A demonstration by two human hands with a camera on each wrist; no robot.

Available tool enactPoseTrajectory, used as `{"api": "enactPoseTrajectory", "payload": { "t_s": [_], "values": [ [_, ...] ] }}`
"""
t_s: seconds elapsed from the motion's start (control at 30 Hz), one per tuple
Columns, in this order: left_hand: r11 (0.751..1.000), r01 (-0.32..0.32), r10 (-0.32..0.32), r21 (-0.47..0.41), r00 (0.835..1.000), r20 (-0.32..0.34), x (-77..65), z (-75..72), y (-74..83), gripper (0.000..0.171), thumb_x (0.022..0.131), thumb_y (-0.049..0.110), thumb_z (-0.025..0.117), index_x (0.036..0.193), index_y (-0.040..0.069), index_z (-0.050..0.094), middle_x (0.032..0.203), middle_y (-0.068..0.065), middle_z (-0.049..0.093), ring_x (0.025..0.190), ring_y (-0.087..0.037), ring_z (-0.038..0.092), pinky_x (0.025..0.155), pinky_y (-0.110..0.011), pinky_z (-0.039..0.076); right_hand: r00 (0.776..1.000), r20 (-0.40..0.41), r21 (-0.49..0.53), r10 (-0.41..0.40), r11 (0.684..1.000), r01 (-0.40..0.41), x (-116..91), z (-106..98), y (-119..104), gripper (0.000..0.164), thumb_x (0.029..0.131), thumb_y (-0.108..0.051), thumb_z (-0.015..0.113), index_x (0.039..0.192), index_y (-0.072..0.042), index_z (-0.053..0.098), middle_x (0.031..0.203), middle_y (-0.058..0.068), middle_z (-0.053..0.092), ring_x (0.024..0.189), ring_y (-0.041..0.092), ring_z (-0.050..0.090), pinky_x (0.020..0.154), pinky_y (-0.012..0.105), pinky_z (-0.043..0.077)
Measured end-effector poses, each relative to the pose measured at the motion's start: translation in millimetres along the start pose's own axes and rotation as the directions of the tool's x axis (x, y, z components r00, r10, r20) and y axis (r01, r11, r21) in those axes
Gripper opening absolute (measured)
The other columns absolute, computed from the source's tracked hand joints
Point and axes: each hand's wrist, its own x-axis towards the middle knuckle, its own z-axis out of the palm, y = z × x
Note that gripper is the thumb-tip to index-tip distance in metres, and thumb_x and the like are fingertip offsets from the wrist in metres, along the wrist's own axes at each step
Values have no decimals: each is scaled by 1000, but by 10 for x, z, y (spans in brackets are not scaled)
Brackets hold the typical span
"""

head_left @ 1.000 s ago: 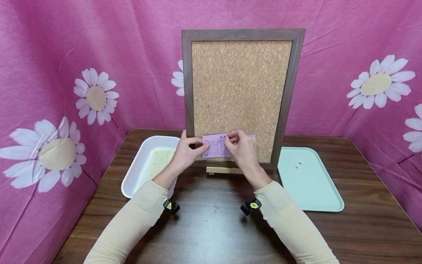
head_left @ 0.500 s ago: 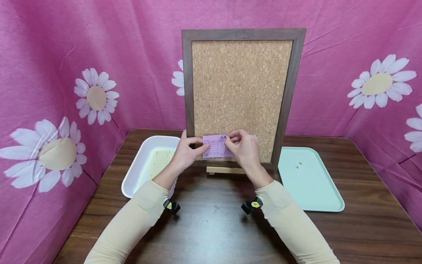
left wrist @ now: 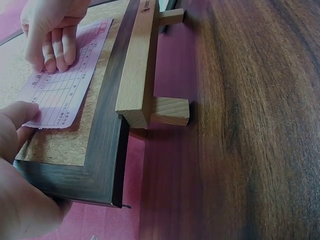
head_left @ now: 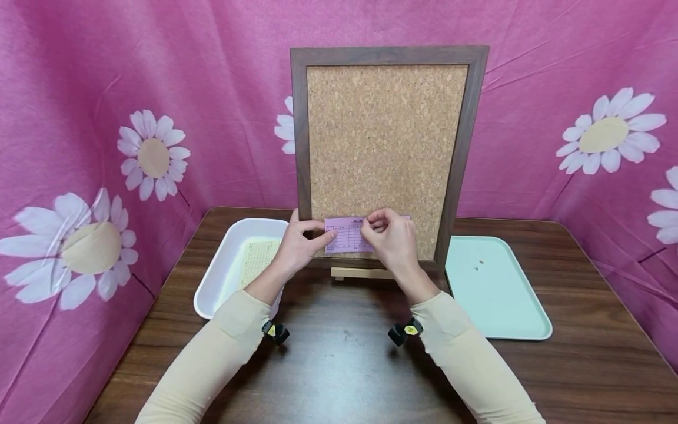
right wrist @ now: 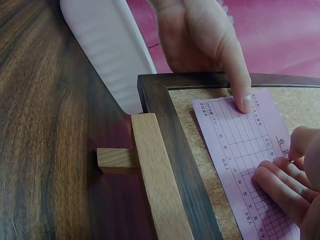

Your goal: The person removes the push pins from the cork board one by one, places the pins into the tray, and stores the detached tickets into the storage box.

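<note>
A pink receipt slip [head_left: 343, 235] with a printed grid lies against the lower part of the cork board [head_left: 389, 135]. My left hand [head_left: 298, 240] is at the slip's left end, the thumb on its face and the other fingers partly hidden around the board's edge. Over the slip's upper middle, my right hand [head_left: 392, 238] pinches a tiny pin between thumb and index finger, mostly covered by the fingertips. Its other fingers [right wrist: 282, 187] rest along the slip in the right wrist view.
The board's dark frame [head_left: 299, 135] stands on a wooden easel [left wrist: 137, 65]. At left, a white tray [head_left: 206, 294] holds a yellow slip [head_left: 256, 262]. To the right is a mint-green tray [head_left: 503, 294] with a few tiny metal pieces [head_left: 478, 265]. Pink curtains surround the table.
Both hands stay at the same places on the slip. The right fingertips shift only very slightly, and the tiny light spot at them is now hidden.
</note>
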Motion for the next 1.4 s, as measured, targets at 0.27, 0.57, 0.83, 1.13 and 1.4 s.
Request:
{"api": "enactPoseTrajectory", "payload": {
  "t_s": [0.27,0.57,0.83,1.13,1.4],
  "values": [
    [1000,2,-2,2,1000,4,-3,-4,13,18,93,10,83,102,-6,82,149,-22,47,140,-37,46,126,-56,33,1000,-5,61,11,998,-10,-28,9,22,11,90,-9,74,91,2,76,82,18,79,71,30,75,64,9,49],
    [1000,22,-22,14,1000,-2,6,-1,11,19,92,13,84,102,-4,83,155,-22,45,145,-38,45,130,-55,30,1000,-9,88,14,996,-13,-55,3,30,11,90,-7,74,93,3,76,85,20,80,74,32,76,64,7,49],
    [1000,27,-27,11,1000,-1,-2,-3,32,19,92,12,84,101,-4,82,152,-22,46,143,-38,46,128,-55,31,1000,-14,119,16,993,-14,-82,-17,28,10,90,-5,74,93,4,75,86,21,80,74,34,77,63,6,50],
    [999,36,-36,25,999,0,-4,-9,23,19,92,15,84,102,-1,83,159,-22,43,147,-38,45,130,-55,30,1000,-12,143,16,990,-15,-89,-41,56,9,90,-3,74,93,5,75,87,22,80,76,33,77,64,5,51],
    [999,33,-33,26,999,2,-5,-6,26,17,93,15,83,101,0,83,162,-24,40,151,-40,42,131,-56,27,1000,-4,145,20,989,-19,-97,-67,63,7,90,-3,75,93,4,76,86,21,80,75,28,76,64,6,51]
  ]
}}
